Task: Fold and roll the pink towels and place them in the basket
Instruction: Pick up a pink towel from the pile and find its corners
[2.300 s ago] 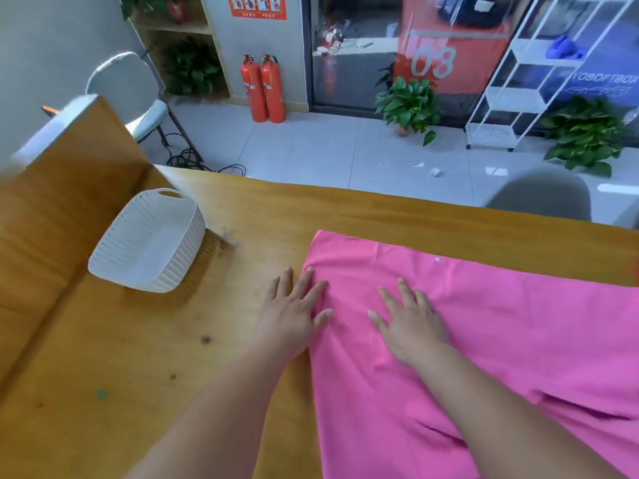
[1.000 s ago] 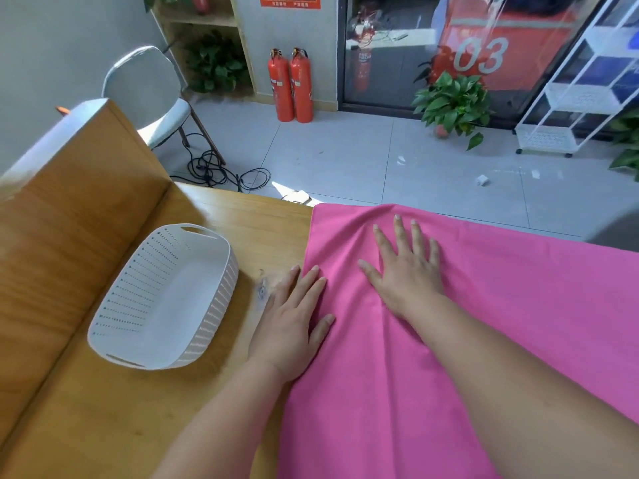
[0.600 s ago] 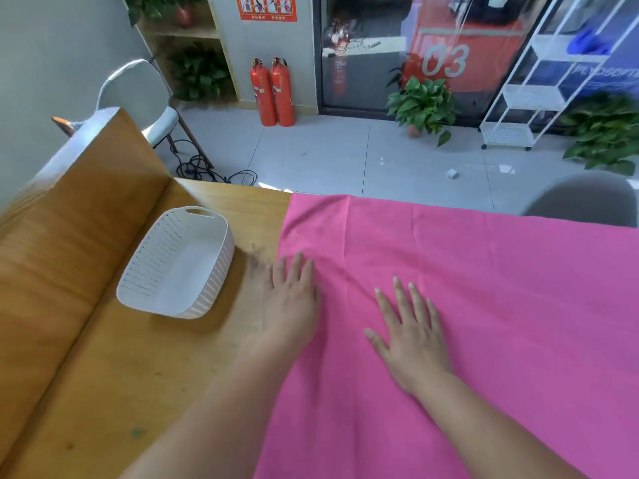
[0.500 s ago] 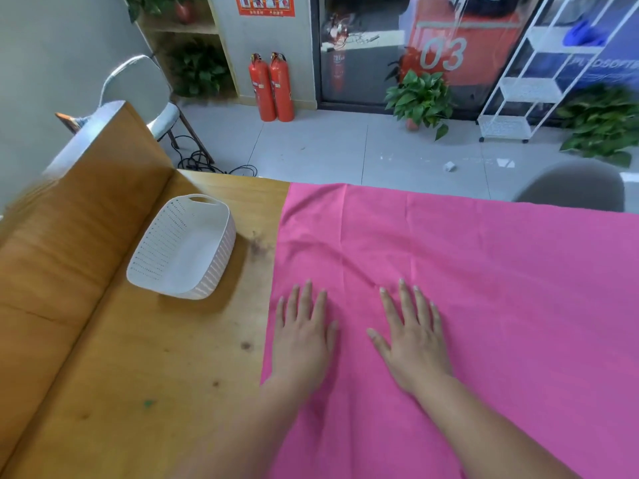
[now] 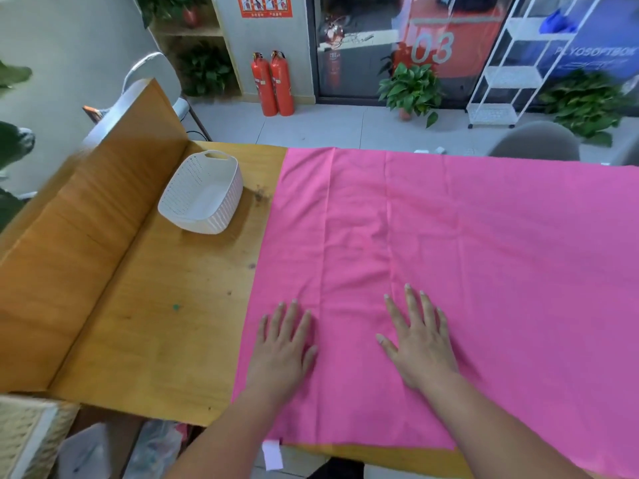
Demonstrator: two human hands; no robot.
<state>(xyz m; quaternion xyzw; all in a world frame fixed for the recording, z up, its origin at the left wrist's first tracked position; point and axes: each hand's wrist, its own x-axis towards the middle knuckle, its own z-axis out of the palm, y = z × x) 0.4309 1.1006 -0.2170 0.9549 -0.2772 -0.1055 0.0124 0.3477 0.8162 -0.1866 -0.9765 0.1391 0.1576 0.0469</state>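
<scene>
Pink towel is spread flat on the wooden surface, covering its right part out to the far edge. Faint lengthwise creases are seen in it. Left hand is laid palm-down on the towel near its left edge, with right hand palm-down just beside it, further in. Fingers of both are held straight, slightly spread and pressed flat on the cloth. White tag is seen at the towel's near left corner, past the surface edge. White perforated basket is set on bare wood left of the towel, towards the far edge, not touching it. Raised wooden panel runs along the left side. Two red fire extinguishers, a potted plant and a white rack are seen on the floor beyond.
</scene>
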